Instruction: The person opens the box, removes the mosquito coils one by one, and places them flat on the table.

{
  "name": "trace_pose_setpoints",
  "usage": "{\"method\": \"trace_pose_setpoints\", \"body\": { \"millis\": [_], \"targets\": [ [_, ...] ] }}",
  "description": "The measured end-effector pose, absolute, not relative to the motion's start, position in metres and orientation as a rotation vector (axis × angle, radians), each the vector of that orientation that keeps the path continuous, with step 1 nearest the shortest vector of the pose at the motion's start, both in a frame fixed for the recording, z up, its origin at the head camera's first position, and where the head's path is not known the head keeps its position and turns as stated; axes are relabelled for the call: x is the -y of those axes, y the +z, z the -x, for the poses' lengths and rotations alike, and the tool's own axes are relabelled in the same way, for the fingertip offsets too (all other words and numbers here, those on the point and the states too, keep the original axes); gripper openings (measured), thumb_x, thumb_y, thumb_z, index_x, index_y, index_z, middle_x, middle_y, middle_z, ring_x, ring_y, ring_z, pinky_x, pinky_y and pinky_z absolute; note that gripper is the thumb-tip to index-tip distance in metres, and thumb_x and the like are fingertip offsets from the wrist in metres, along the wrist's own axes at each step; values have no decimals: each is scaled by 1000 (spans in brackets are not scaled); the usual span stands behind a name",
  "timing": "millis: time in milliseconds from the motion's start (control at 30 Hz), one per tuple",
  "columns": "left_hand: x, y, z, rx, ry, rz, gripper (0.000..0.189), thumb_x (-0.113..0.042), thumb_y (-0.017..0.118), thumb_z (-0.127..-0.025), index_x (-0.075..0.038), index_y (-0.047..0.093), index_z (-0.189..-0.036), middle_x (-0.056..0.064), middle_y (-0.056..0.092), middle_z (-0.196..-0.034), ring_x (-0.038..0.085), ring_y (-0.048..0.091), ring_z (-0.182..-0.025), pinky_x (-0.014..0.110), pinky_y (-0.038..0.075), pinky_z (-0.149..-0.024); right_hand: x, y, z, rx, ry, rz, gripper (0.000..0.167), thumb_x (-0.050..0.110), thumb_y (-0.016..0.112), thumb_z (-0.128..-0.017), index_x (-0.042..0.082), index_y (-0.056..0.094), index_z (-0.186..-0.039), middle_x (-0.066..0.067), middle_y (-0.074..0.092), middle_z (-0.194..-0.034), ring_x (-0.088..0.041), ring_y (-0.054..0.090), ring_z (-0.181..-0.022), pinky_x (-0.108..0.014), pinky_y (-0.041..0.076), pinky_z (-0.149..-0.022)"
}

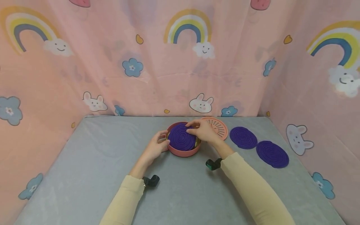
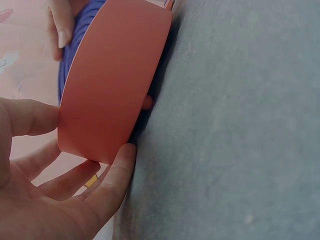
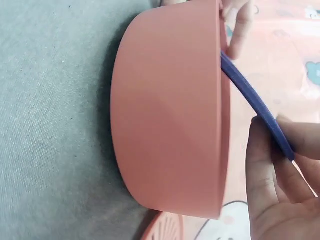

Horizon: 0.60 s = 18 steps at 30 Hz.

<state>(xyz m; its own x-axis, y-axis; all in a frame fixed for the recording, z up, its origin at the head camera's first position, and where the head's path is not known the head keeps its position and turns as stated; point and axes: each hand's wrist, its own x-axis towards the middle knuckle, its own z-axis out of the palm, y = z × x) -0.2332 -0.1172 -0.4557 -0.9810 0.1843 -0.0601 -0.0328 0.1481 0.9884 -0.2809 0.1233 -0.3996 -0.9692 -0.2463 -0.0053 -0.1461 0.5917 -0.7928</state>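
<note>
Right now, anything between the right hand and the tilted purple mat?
Nothing visible: the right hand pinches the purple mat by its raised edge. The opposite edge dips inside the pink bowl, near the left hand.

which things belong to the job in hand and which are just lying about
Apparently in use:
- purple spiral mat, pinched by the right grip
- pink bowl, touched by the left grip

Lying about, possibly part too:
- two other purple mats
- slotted pink disc
</note>
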Motion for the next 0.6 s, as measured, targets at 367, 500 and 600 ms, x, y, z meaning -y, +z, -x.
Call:
{"method": "trace_pose_setpoints", "body": {
  "millis": [367, 500, 600],
  "targets": [
    [117, -455, 233, -2237, 1935, -163, 48, -14, 59, -103, -11, 46, -150, 22, 37, -155, 37, 46, -139, 43, 56, -97, -144, -381, 264, -2678, -1511, 317, 25, 16, 73, -95, 9, 72, -120, -11, 65, -132, -35, 56, -124, -49, 51, -100],
    [118, -455, 233, -2238, 1932, -143, 48, -14, 59, -103, -12, 46, -149, 19, 38, -154, 35, 46, -139, 42, 56, -97, -153, -372, 254, -2583, -1604, 277, 28, 17, 73, -95, 10, 72, -122, -9, 63, -133, -32, 54, -125, -42, 53, -96],
    [117, -455, 232, -2246, 1929, -153, 48, -14, 58, -103, -11, 46, -149, 20, 38, -154, 35, 46, -139, 43, 56, -97, -163, -367, 246, -2522, -1663, 290, 29, 16, 72, -96, 9, 71, -124, -8, 59, -138, -30, 54, -123, -33, 56, -85]
  ]
}}
